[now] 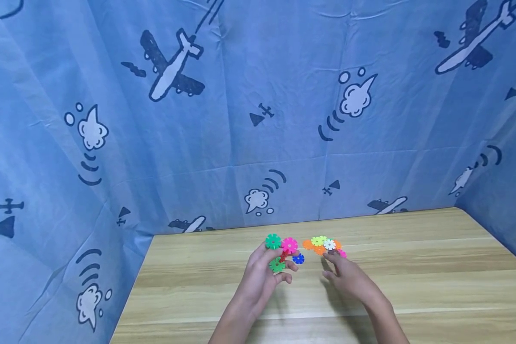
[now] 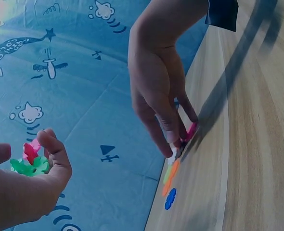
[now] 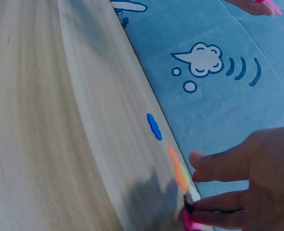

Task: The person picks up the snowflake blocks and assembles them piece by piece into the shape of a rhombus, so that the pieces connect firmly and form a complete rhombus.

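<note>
My left hand (image 1: pixel 255 270) holds a joined cluster of notched plastic snowflake discs above the table. An upper green disc (image 1: pixel 273 241), a pink disc (image 1: pixel 290 245), a red disc (image 1: pixel 283 256) and a lower green disc (image 1: pixel 277 265) show in it. Part of the cluster is hidden behind the fingers. At the loose discs my right hand (image 1: pixel 353 279) reaches down, thumb apart from the fingers. In the right wrist view its fingertips are right at a dark disc (image 3: pixel 188 202), beside a pink disc (image 3: pixel 190 220) and a white disc (image 3: pixel 194 192).
Orange discs (image 1: pixel 319 250) and yellow discs (image 1: pixel 316 241) lie in the small pile on the wooden table (image 1: pixel 413 267). Left of it lies a single blue disc (image 1: pixel 298 259). A blue printed curtain (image 1: pixel 284 119) hangs behind the table's back edge and along the sides.
</note>
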A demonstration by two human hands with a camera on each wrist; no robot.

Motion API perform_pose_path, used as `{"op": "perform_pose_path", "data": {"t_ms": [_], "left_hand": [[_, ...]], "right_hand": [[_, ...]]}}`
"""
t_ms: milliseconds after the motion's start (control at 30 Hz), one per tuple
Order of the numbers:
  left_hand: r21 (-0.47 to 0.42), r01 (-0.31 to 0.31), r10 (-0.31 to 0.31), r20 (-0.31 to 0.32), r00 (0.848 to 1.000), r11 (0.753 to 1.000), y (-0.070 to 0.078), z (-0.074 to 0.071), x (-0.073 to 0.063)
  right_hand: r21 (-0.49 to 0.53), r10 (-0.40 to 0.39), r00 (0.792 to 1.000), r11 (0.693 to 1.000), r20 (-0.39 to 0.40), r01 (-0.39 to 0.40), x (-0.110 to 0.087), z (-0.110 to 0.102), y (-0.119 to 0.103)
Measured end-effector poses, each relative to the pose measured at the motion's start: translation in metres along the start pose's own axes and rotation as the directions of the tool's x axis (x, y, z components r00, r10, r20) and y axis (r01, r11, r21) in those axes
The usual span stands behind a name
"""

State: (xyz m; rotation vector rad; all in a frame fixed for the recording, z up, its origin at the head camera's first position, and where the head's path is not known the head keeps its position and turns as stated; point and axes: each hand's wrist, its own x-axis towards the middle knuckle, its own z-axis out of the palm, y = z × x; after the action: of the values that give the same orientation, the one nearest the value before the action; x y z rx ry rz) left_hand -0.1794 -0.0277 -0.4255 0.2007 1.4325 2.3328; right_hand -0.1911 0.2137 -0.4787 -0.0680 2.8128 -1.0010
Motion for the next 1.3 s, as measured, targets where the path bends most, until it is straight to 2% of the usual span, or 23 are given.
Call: {"op": "perform_pose_path", "data": {"t_ms": [167,367,533,667,833,967,1300], "left_hand": [[-0.019,0.006,-0.006,-0.003,1.000,1.000,0.000,-0.001,0.001],[-0.016,0.005,-0.006,-0.008,1.000,1.000,0.000,-0.001,0.001],[-0.013,0.015,-0.015,-0.014,1.000,1.000,-0.001,-0.001,0.003],[-0.016,0.018,-0.018,-0.016,1.000,1.000,-0.002,-0.001,0.003],[-0.024,0.012,-0.013,-0.011,1.000,1.000,-0.003,-0.001,0.003],[-0.032,0.008,-0.008,-0.006,1.000,0.999,-0.004,-0.001,0.003],[-0.085,0.015,-0.015,0.003,1.000,0.996,-0.007,0.001,0.001]], "right_hand": [[0.044,0.028,0.998,0.999,-0.049,-0.026,0.002,0.003,-0.001],[0.080,0.011,0.998,0.997,-0.069,-0.006,0.005,0.005,0.002],[0.055,0.025,0.995,0.998,-0.096,-0.020,0.006,0.007,0.008],[-0.009,0.007,0.991,1.000,-0.132,-0.008,0.005,0.006,0.011],[-0.063,0.080,0.984,0.994,-0.157,-0.091,0.002,0.005,0.013],[-0.028,0.117,0.983,0.992,-0.144,-0.122,0.001,0.005,0.013],[0.111,0.105,0.988,0.990,-0.114,-0.093,0.005,0.005,0.014]]}}
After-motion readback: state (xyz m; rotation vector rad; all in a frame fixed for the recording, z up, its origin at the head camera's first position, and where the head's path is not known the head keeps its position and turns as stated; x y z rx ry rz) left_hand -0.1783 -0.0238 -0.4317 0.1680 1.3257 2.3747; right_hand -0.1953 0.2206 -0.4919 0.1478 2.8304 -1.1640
